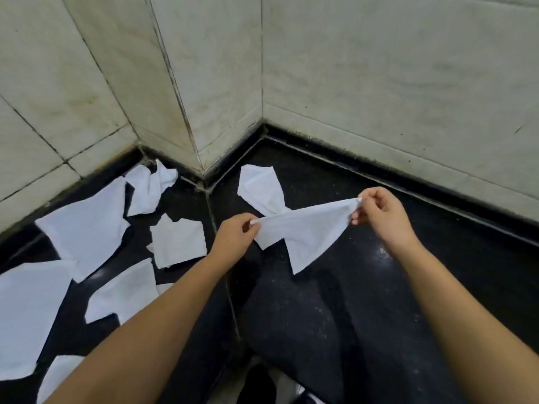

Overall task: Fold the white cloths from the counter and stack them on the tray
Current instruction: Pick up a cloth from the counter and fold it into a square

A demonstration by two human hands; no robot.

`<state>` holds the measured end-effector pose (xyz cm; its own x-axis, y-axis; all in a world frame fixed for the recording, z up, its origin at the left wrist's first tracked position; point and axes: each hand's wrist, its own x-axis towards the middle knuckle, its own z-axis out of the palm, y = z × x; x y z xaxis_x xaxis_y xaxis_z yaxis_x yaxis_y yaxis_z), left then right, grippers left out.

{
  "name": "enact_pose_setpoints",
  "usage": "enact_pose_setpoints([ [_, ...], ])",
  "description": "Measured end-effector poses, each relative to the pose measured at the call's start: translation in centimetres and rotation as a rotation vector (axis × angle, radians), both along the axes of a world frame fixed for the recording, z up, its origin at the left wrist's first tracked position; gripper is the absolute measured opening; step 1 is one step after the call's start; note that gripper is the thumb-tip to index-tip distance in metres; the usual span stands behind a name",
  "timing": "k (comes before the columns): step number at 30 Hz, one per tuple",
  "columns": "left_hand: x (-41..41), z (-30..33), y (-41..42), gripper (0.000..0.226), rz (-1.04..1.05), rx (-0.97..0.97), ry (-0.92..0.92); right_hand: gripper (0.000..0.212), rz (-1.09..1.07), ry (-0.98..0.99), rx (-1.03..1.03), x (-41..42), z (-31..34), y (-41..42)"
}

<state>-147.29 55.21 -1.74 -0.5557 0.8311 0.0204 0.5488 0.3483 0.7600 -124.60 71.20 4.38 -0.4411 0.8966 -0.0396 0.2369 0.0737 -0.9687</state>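
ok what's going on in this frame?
A person is holding one white cloth stretched between both hands above the black counter, the left hand and right hand each pinching a corner. Another cloth lies just behind it, and several unfolded ones are scattered at left. No tray is in view.

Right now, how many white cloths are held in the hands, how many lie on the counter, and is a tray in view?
Cloth held between left hand and right hand: 1
Cloths lying on the black counter: 8, counting edge pieces as separate
Trays in view: 0
Total cloths: 9
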Motion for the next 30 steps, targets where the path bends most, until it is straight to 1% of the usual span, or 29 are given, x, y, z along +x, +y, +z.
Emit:
enact_pose_setpoints([
  [2,0.8,2.4,0.5,0.017,0.048,0.094,-0.157,0.016,0.009,0.036,0.001,1.8,1.2,0.5],
  [4,1.6,4.8,0.9,0.021,0.049,0.177,-0.304,0.012,0.087,0.056,-0.018,3.6,2.3,0.6],
  [7,2.7,7.4,1.0,0.015,0.007,0.26,-0.556,0.013,0.248,0.013,-0.017,6.1,3.8,0.5],
  [9,3.3,8.2,0.7,0.014,-0.051,0.225,-0.609,0.013,0.305,-0.078,0.036,7.5,4.6,0.6],
  [11,3.6,8.4,0.3,0.016,-0.109,0.141,-0.65,0.013,0.344,-0.146,0.057,8.8,5.3,0.9],
  [13,3.8,8.2,0.0,0.017,-0.146,0.079,-0.719,0.011,0.372,-0.147,0.01,9.5,5.9,1.1],
  [15,3.8,7.6,-0.2,0.018,-0.139,0.064,-0.792,0.009,0.334,-0.094,-0.063,9.6,5.9,1.1],
  [17,4.0,7.0,0.3,0.018,-0.103,0.045,-0.787,0.009,0.234,-0.042,-0.094,8.8,5.2,1.3],
  [21,4.4,4.6,2.5,0.018,0.057,-0.018,-0.63,0.016,-0.008,-0.083,-0.111,6.2,0.9,2.3],
  [23,4.5,2.9,3.7,0.018,0.132,-0.058,-0.546,0.018,-0.091,-0.161,-0.119,5.2,-2.0,2.8],
  [25,4.9,1.2,4.6,0.013,0.165,-0.089,-0.471,0.017,-0.148,-0.264,-0.115,4.9,-4.6,2.9],
  [27,5.2,0.0,4.9,0.008,0.139,-0.113,-0.401,0.014,-0.168,-0.356,-0.112,5.0,-6.4,2.5],
  [30,5.6,-1.6,4.2,0.008,0.065,-0.194,-0.327,0.014,-0.127,-0.479,-0.067,6.1,-7.4,1.4],
])
